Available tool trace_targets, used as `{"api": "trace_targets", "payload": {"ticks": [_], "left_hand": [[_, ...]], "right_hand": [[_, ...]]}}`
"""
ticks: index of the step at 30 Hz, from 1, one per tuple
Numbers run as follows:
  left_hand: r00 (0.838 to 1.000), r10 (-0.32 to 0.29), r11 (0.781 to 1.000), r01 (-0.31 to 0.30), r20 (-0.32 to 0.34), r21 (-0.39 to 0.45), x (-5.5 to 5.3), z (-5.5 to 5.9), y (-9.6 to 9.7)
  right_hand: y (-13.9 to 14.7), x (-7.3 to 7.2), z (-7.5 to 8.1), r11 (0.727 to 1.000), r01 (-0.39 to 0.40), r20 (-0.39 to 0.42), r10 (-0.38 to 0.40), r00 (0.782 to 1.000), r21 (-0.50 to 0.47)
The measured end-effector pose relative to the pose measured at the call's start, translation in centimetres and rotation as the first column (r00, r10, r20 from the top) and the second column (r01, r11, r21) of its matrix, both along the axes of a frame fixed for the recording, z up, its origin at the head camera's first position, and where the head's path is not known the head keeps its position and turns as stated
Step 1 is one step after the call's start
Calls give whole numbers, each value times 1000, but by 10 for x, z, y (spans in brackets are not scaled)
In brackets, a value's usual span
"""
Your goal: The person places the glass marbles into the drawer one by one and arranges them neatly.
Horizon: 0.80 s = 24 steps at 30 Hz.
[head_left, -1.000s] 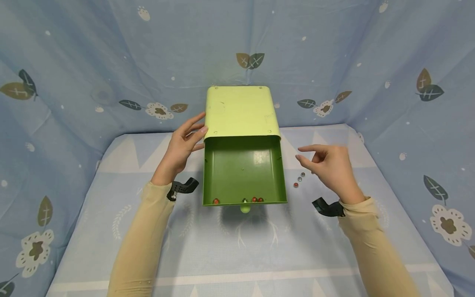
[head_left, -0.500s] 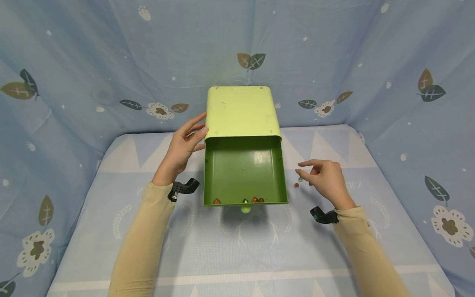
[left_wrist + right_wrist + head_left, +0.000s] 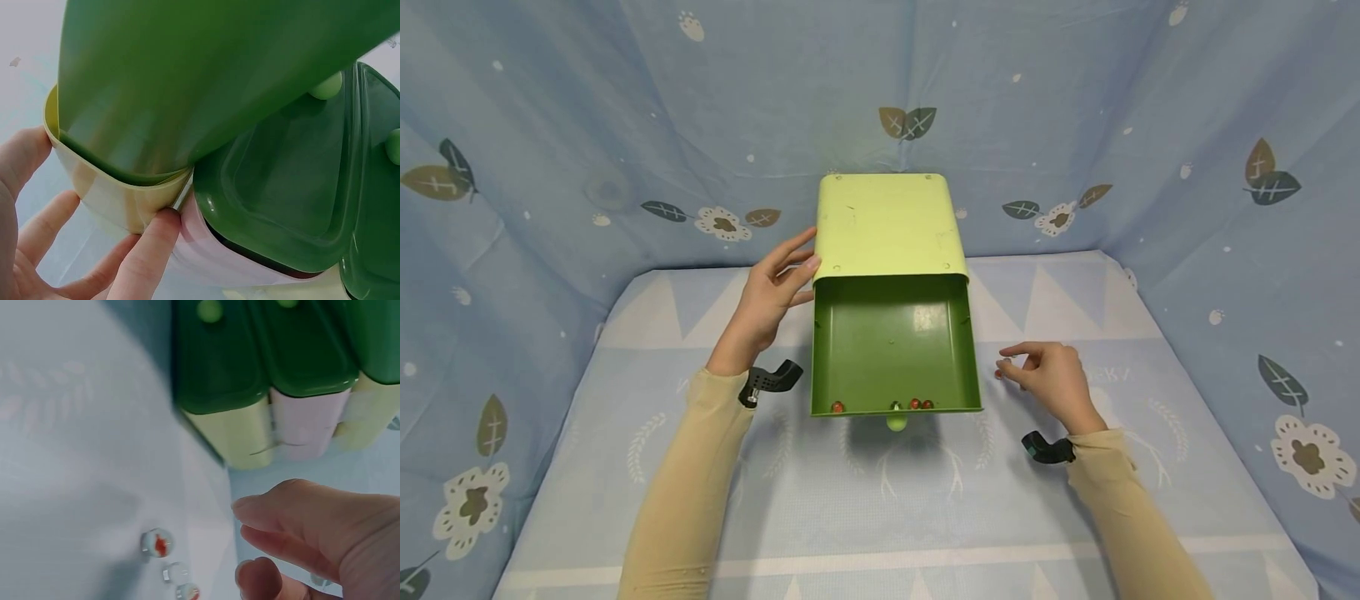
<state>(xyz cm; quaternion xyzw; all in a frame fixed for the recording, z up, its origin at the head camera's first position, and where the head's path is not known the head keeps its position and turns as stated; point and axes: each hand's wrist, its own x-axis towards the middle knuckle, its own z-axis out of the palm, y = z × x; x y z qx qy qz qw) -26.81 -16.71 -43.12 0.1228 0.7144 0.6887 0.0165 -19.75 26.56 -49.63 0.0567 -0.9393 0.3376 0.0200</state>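
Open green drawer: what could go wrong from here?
The right hand could nudge the loose marbles near it, sending them rolling.
The open drawer juts out, so a knock might tip it, though the left hand touches the yellow casing.
The marbles in the drawer may roll about if it is jolted.

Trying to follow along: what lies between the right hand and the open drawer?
In the head view, a red marble beside the hand, then bare tablecloth.
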Motion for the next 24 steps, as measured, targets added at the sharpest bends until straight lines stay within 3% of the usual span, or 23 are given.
{"api": "trace_targets", "payload": {"ticks": [16, 24], "left_hand": [[1000, -4, 1000, 4, 2, 0, 0, 1, -1], [1000, 0, 1000, 0, 2, 5, 0, 0, 0]], "right_hand": [[3, 1, -22, 1000, 18, 11, -18, 1000, 19], [5, 2, -26, 1000, 20, 1, -20, 1000, 19]]}}
